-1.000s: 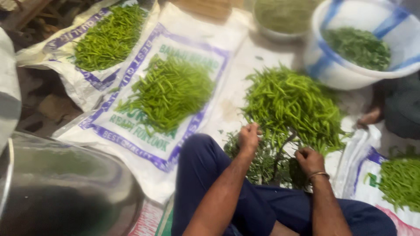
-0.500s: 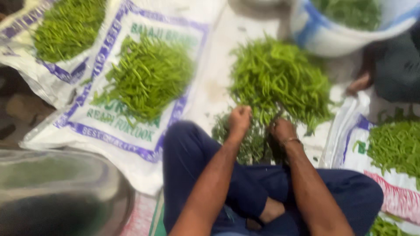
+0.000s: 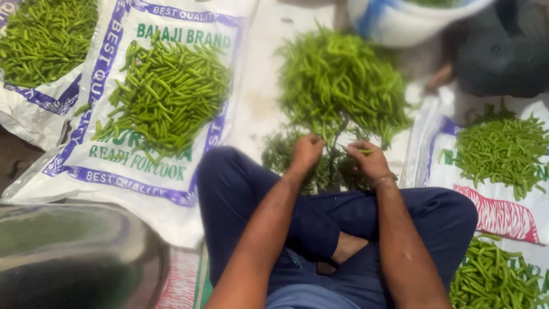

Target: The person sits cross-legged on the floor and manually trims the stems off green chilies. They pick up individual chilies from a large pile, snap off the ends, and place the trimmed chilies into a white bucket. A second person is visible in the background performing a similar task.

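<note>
Heaps of green chillies are spread on a printed white sack, while a white-and-blue tub and a metal vessel are seen nearby.

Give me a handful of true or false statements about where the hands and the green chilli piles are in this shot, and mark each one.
1. Both hands are at the near edge of the middle chilli heap. True.
2. The right hand wears a glove. False: it is bare, with a thin band at the wrist.
3. The left hand rests on the metal basin. False: the basin sits off to the left, apart from it.
4. A chilli pile lies on a white printed sack left of the person's knee. True.
5. The white and blue tub stands beyond the middle heap. True.
</note>
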